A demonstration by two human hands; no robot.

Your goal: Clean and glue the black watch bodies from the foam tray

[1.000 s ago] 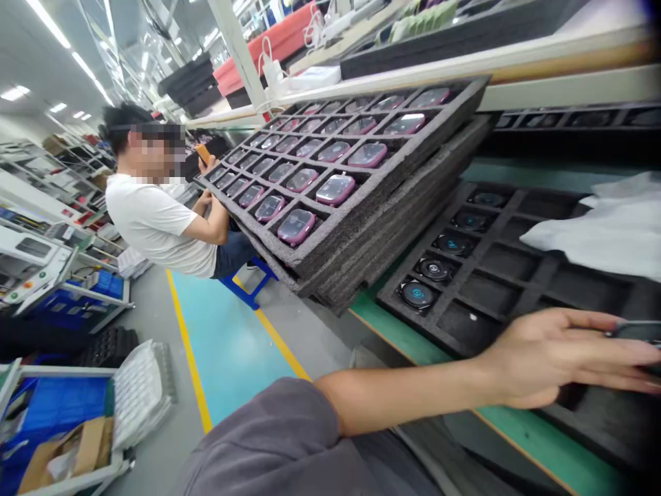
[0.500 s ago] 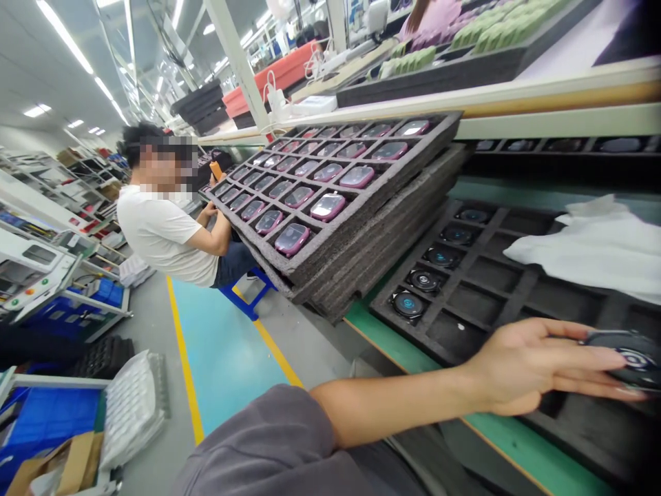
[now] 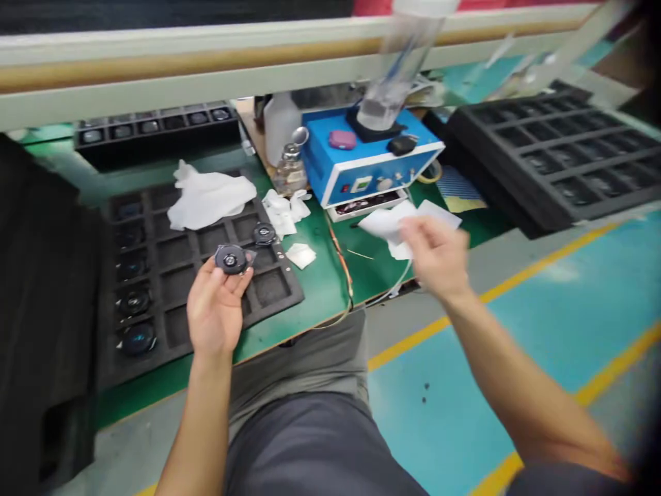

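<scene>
My left hand (image 3: 215, 306) holds a round black watch part (image 3: 231, 259) by its edges, face up, above a black foam tray (image 3: 175, 281). Along the tray's left column lie several similar round parts (image 3: 137, 338), and one more (image 3: 264, 233) sits in a compartment at the right. A crumpled white cloth (image 3: 209, 198) covers some of the tray's far compartments. My right hand (image 3: 435, 256), slightly blurred, pinches a white wipe (image 3: 388, 224) over the green mat (image 3: 330, 275), in front of the blue machine.
Behind the mat stand a blue box-shaped machine (image 3: 356, 165), a glass bottle (image 3: 290, 172) and a white bottle (image 3: 281, 124). Small white wipes (image 3: 301, 255) lie beside the tray. Stacked foam trays (image 3: 558, 158) stand at the right. A shelf edge (image 3: 206, 69) crosses above.
The view has swung right and down to the bench. My left hand still holds a round part, now raised face up. My right hand has come into view with a white wipe.
</scene>
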